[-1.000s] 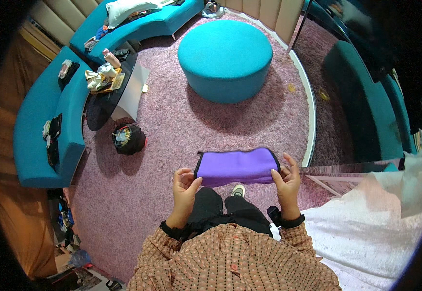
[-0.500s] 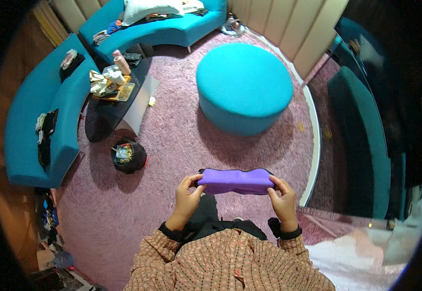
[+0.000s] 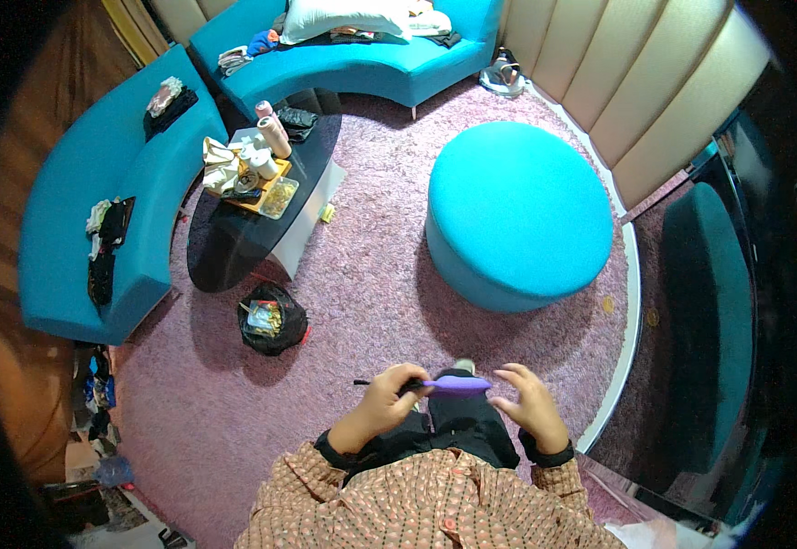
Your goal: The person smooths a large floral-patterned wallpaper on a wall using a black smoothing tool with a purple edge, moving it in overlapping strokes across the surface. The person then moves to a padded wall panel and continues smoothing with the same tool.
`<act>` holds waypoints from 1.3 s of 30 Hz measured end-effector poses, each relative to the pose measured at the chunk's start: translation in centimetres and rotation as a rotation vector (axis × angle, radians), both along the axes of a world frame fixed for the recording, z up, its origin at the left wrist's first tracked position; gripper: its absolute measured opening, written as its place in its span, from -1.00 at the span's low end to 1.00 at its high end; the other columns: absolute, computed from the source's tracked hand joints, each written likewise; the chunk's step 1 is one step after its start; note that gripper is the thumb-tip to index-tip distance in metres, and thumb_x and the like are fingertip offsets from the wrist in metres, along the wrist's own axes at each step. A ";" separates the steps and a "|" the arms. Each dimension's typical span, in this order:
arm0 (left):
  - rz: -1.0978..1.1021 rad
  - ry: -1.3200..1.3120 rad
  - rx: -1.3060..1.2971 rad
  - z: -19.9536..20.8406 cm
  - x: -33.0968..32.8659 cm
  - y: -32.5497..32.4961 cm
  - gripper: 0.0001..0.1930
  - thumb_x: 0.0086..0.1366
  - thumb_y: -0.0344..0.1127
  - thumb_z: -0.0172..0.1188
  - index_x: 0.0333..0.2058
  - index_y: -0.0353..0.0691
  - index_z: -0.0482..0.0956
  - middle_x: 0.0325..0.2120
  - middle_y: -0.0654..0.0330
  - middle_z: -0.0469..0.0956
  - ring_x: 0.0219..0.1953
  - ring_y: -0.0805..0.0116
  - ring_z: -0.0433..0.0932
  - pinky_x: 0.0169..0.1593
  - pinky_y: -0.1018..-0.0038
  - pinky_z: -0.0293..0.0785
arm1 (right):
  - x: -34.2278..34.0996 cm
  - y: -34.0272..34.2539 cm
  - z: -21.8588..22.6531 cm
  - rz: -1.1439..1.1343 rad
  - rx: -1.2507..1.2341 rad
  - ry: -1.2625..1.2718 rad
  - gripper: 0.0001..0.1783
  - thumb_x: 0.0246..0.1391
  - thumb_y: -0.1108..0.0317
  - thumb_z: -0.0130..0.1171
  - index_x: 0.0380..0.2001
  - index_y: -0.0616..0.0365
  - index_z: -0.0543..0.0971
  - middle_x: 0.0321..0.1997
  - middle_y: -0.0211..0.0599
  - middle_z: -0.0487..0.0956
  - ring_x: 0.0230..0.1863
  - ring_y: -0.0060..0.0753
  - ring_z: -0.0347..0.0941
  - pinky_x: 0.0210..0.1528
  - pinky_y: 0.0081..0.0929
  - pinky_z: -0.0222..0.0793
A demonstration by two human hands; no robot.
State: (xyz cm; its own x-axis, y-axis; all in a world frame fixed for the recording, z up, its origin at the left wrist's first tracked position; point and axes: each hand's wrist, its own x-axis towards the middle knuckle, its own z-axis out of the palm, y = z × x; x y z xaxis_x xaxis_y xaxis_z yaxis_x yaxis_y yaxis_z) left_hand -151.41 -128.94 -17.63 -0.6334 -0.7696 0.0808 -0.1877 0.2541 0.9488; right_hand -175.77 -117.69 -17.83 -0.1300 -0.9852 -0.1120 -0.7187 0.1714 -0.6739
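Between my thumb and fingers, my left hand (image 3: 382, 403) holds a purple sleep mask (image 3: 458, 386) by its black strap end. The mask is seen nearly edge-on, in front of my black trousers, with a dark strap end poking out left of my fist. Just past the mask's right end, my right hand (image 3: 534, 410) is open, thumb and fingers apart, with nothing in it.
A round blue ottoman (image 3: 519, 210) stands ahead on the pink carpet (image 3: 371, 265). To the left are a black bin bag (image 3: 275, 334) of rubbish, a dark oval table (image 3: 220, 242) with a loaded tray, and curved blue sofas (image 3: 78, 201) with clothes.
My right hand has let go of the mask's right end and is now apart from it. The mask has turned from broad side to edge-on, lower and nearer my lap. The view has shifted.
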 end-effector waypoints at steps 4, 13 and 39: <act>-0.217 -0.006 -0.079 1.0 -5.0 -4.3 -0.79 0.06 -0.39 0.23 -0.28 -0.25 0.51 -0.37 0.03 0.55 -0.36 0.08 0.56 -0.31 0.34 0.46 | -1.1 -6.7 -0.7 0.314 -0.118 -0.336 -0.26 -0.24 0.30 0.34 0.09 0.19 0.34 0.12 -0.05 0.37 0.15 -0.08 0.30 0.17 -0.31 0.22; 0.079 -0.163 -0.080 4.8 -13.1 -14.1 -0.63 0.04 -0.19 0.33 -0.23 -0.25 0.48 -0.39 0.03 0.55 -0.39 0.16 0.57 -0.31 0.40 0.47 | -9.8 -21.2 1.2 0.555 -0.137 -0.468 -0.90 -0.22 0.44 0.25 -0.57 0.19 0.53 -0.55 -0.08 0.53 -0.49 -0.06 0.47 -0.43 -0.29 0.32; 0.099 0.519 0.775 4.0 -19.8 -29.8 -0.54 0.22 -0.29 0.19 0.03 -0.29 0.25 -0.21 0.23 0.47 -0.16 0.51 0.44 -0.06 0.57 0.36 | -15.8 -33.7 3.2 -0.129 -0.213 -1.012 -0.82 0.06 0.44 0.18 -0.26 0.29 0.57 -0.35 -0.42 0.59 -0.34 -0.68 0.42 -0.31 -0.62 0.38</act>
